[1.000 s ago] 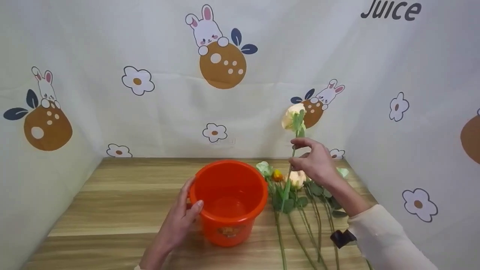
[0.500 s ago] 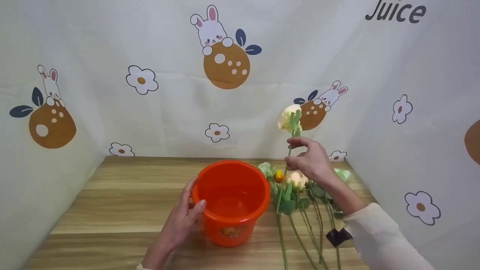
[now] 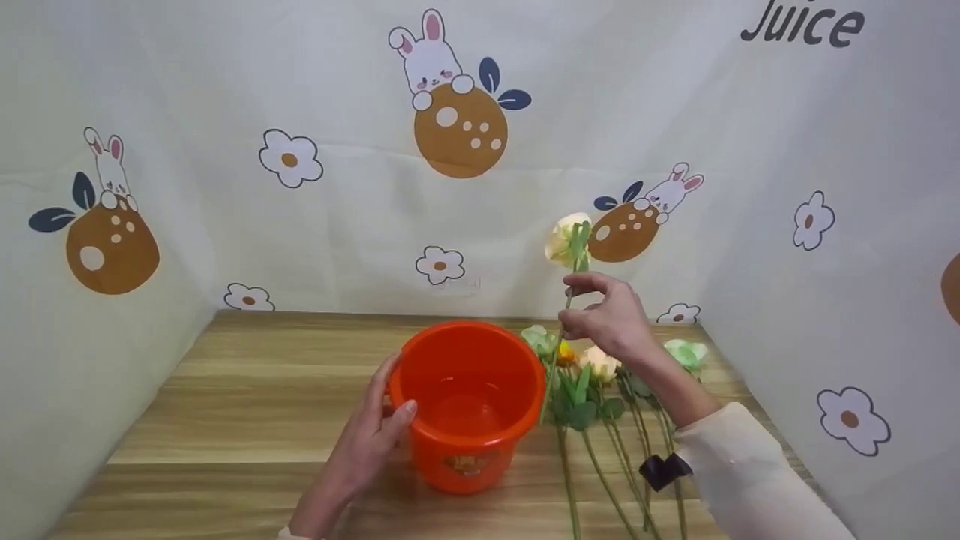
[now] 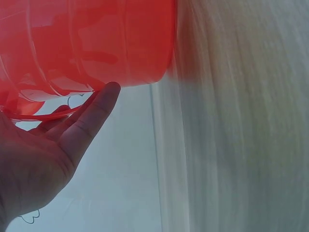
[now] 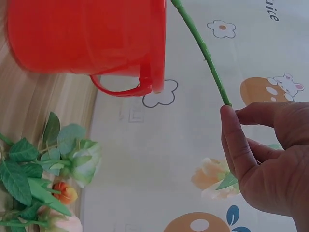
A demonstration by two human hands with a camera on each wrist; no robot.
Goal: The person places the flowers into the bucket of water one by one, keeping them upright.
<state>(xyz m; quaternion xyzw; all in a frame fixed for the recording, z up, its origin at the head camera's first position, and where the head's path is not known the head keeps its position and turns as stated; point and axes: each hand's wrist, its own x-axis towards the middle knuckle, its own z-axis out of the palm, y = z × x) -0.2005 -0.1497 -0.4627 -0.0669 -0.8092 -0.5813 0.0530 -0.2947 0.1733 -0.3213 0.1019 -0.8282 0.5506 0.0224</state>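
A red plastic bucket (image 3: 427,454) stands upright on the wooden table. My left hand (image 3: 367,435) holds its left side, thumb at the rim; in the left wrist view that hand's fingers (image 4: 91,118) lie along the outer wall beside the handle. Between thumb and fingertips, my right hand (image 3: 611,319) pinches the green stem of a cream rose (image 3: 564,244). Its bloom is up, and the stem slants down to the bucket's right rim in the head view. In the right wrist view the stem (image 5: 205,50) stretches from the fingertips past the bucket's mouth.
Several long-stemmed flowers lie right of the bucket: a pale green one (image 3: 538,340), an orange one (image 3: 565,354), a peach one (image 3: 600,364) and another green one (image 3: 685,352). A printed cloth (image 3: 360,225) surrounds the table. A black object (image 3: 665,471) sits by the right sleeve.
My right hand has moved left with the rose, bringing its stem from over the lying flowers to the bucket's right rim. The left hand keeps its hold; the whole view has shifted slightly.
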